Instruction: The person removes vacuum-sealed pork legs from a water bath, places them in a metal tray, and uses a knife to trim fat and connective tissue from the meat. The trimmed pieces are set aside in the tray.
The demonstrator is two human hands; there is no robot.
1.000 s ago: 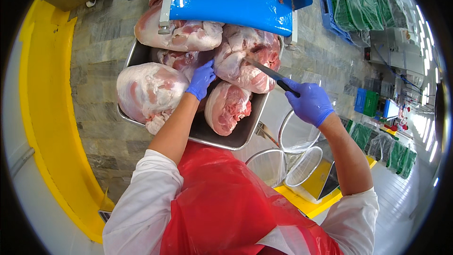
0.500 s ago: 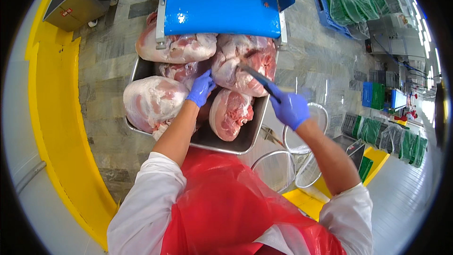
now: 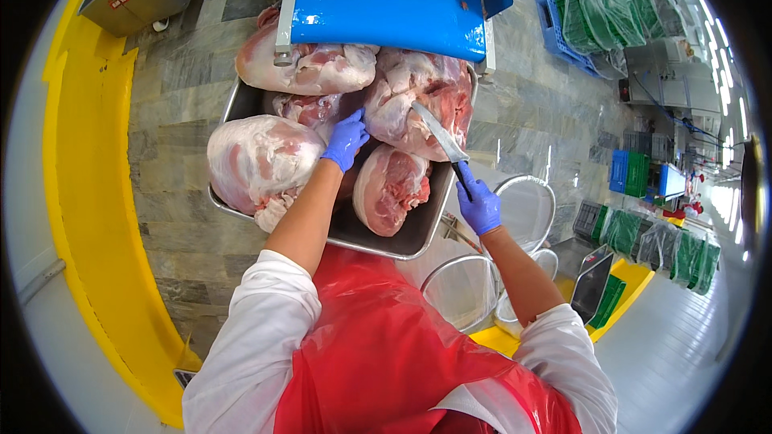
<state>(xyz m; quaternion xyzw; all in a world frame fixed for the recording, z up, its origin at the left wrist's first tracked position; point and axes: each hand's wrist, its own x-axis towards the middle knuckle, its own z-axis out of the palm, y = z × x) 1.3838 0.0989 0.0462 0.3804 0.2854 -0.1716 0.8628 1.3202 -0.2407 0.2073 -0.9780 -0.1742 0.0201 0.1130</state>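
A knife (image 3: 438, 132) with a dark handle is gripped in my right hand (image 3: 480, 206), which wears a blue-purple glove. Its curved blade lies across a large piece of raw meat (image 3: 394, 100) at the back right of a metal tub (image 3: 371, 249), the tip on the pale surface. My left hand (image 3: 346, 142), gloved alike, is closed at that piece's left edge, some fingertips hidden among the meat. Right below sits a smaller cut piece (image 3: 388, 193) with a red face. More large pieces fill the tub: one at the left (image 3: 261, 162), another at the back left (image 3: 305, 68).
A blue conveyor chute (image 3: 386, 0) overhangs the tub's far side. Clear bags on round hoops (image 3: 460, 293) stand at the right. A yellow barrier (image 3: 88, 217) runs along the left. Green-wrapped stacks (image 3: 607, 12) rest on a blue pallet at the far right.
My right hand has come down toward me, and the knife now shows its broad blade at a steeper slant. The left hand stays by the same meat. The whole view has shifted slightly.
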